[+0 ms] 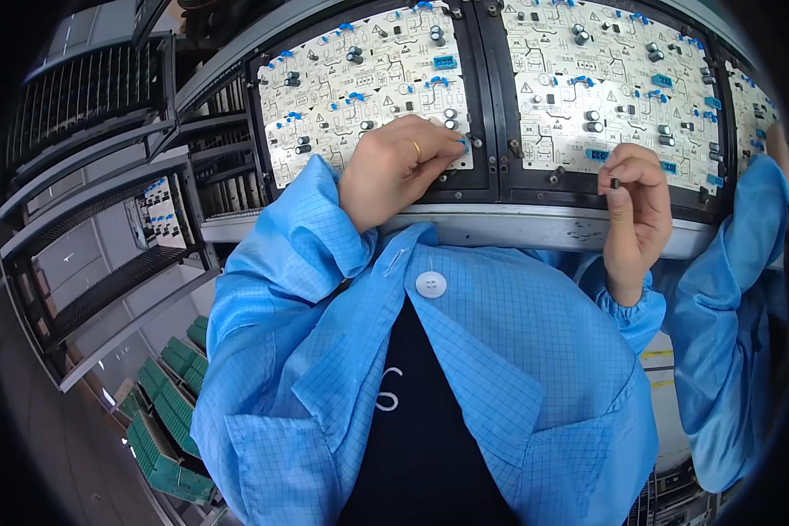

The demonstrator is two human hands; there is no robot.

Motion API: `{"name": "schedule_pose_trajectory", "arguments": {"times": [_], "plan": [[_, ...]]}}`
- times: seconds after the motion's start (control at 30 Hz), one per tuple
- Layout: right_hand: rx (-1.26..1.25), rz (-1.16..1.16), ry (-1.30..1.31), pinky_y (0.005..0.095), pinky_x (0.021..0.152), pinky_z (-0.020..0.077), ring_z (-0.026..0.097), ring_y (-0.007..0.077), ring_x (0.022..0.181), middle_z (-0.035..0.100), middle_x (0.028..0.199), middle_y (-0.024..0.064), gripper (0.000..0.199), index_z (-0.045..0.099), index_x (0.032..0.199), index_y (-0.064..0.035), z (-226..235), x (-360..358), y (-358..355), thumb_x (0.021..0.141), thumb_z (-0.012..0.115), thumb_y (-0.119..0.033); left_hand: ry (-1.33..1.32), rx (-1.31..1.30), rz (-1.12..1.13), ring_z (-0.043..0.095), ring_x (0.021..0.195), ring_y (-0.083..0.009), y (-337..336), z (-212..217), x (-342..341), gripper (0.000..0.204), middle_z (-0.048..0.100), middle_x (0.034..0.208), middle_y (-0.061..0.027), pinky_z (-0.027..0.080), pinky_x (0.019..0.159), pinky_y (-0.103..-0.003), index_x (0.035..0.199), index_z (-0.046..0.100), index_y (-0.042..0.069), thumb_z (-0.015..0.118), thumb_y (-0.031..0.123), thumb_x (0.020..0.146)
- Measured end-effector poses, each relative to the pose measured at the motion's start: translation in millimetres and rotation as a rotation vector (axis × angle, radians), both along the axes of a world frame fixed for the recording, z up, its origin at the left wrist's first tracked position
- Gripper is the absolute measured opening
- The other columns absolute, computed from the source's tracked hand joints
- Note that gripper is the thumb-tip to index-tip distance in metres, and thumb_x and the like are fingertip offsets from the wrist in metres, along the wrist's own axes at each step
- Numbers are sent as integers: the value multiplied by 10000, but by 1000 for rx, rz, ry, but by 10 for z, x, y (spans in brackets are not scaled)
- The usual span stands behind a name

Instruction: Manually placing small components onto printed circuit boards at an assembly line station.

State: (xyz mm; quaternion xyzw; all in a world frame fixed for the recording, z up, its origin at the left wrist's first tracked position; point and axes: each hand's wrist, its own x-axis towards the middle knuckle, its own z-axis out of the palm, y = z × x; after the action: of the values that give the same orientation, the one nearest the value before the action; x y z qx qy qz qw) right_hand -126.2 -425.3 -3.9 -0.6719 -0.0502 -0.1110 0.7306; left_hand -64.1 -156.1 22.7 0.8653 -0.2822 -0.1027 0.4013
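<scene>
My left hand (399,167), with a ring on one finger, reaches over the lower right corner of the left circuit board (324,105). Its fingertips are closed on a small blue component (463,145) at the board's surface; the fingers cover most of it. Raised before the lower edge of the right circuit board (570,118), my right hand (637,210) pinches a small black component (614,183) between thumb and fingers. Both white boards carry black capacitors (593,121), blue disc parts (581,80) and blue rectangular parts (662,81).
Black frames (491,105) hold the boards above a metal rail (473,226). A co-worker's blue sleeve (719,263) is at the far right, beside another board (749,110). Slotted black racks (88,96) stand at left, with green bins (162,438) lower down.
</scene>
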Motion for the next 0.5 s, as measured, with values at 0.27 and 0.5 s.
{"name": "schedule_pose_trajectory", "arguments": {"times": [0.27,0.5], "plan": [[-35,40,-39,288,811,418,519,194,880,529,990,138,131,538,950,13,0,50,20,831,592,23,-134,73,95,671,850,-255,-139,47,-130,154,688,903,-124,550,742,-327,907,676,9,710,9,757],[-48,50,-62,295,803,430,533,203,867,535,967,140,111,549,921,8,4,40,-13,832,613,-7,420,-108,531,662,695,-160,-193,27,-104,128,687,815,-117,527,630,-256,851,663,-22,731,27,753]]}}
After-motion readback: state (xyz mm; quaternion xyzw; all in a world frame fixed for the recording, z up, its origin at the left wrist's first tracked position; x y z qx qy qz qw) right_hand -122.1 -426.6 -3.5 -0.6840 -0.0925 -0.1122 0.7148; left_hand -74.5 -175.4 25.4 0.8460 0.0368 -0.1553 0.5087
